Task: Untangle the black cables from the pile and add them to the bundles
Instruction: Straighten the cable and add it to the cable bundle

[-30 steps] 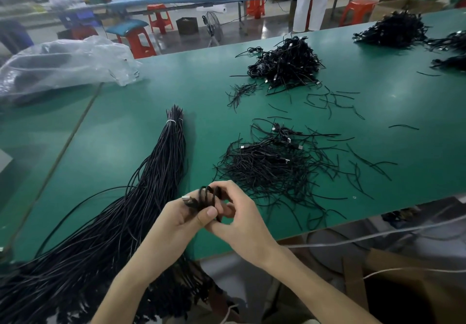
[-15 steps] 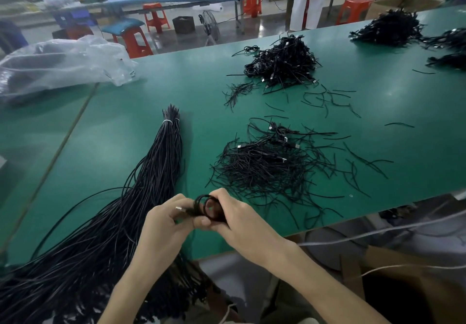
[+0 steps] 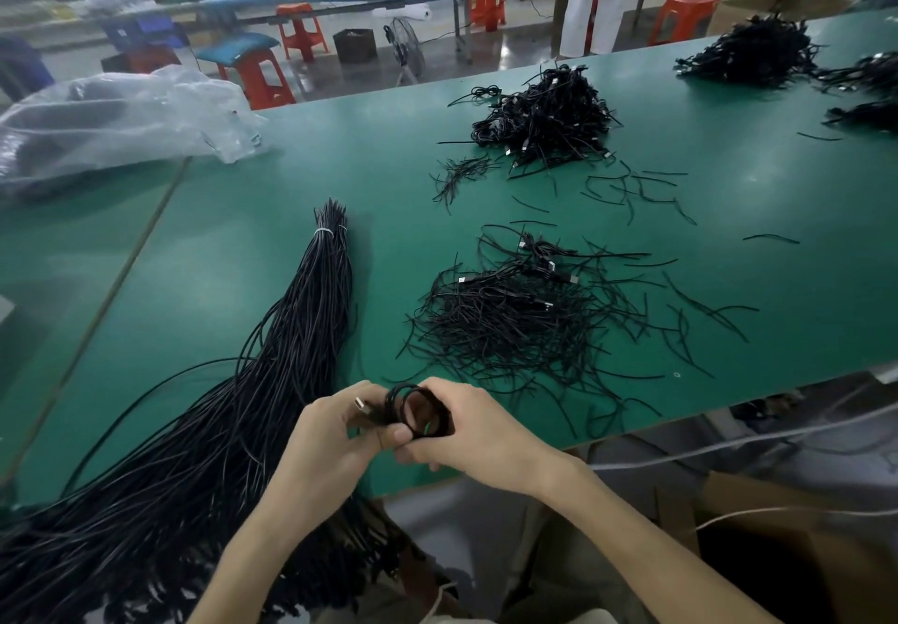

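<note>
A long tied cable bundle (image 3: 272, 380) lies on the green table (image 3: 243, 254), just left of your left hand (image 3: 330, 448). Both hands, left and right hand (image 3: 476, 434), pinch a small coiled USB cable (image 3: 413, 409) over the table's near edge, plug pointing left.

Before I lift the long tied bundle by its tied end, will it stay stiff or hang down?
Probably floppy: the long tied bundle fans out and droops over the table edge. Likely heavy, with so many strands. The white tie should hold that end together.
</note>
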Motion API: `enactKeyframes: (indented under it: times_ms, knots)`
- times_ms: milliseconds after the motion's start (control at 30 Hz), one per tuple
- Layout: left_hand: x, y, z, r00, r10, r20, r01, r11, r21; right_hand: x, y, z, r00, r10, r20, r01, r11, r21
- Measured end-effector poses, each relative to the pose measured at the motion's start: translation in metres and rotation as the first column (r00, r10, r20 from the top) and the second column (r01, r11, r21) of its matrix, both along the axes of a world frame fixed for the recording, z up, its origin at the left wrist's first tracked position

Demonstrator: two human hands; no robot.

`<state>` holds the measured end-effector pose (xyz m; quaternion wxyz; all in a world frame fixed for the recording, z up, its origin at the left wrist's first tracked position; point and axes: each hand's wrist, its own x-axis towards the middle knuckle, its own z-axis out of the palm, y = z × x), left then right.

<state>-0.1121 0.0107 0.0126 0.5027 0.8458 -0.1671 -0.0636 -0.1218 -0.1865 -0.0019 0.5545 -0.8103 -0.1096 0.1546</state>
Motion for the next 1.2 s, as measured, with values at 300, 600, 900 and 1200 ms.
enactKeyframes:
  times_ms: [300, 600, 900, 1200]
  knots:
    - [0.001, -0.002, -0.003, 0.996, 0.084, -0.012, -0.080, 0.973, 0.219, -0.003, 0.005, -0.011, 0.995, 0.100, -0.003, -0.097, 0.961, -0.259]
    - [-0.004, -0.009, 0.004, 0.991, 0.023, 0.130, -0.055, 0.967, 0.248, -0.008, 0.011, -0.009, 0.982, 0.133, 0.136, -0.065, 0.906, -0.418]
    - [-0.002, -0.008, -0.008, 0.969, 0.168, 0.180, -0.190, 0.975, 0.115, -0.007, 0.013, -0.027, 0.926, 0.110, 0.361, 0.075, 0.883, -0.463]
    - [0.012, 0.001, -0.006, 0.992, -0.127, 0.007, 0.102, 0.830, 0.548, -0.008, 0.004, -0.042, 0.850, 0.376, 0.369, 0.002, 0.698, -0.716]
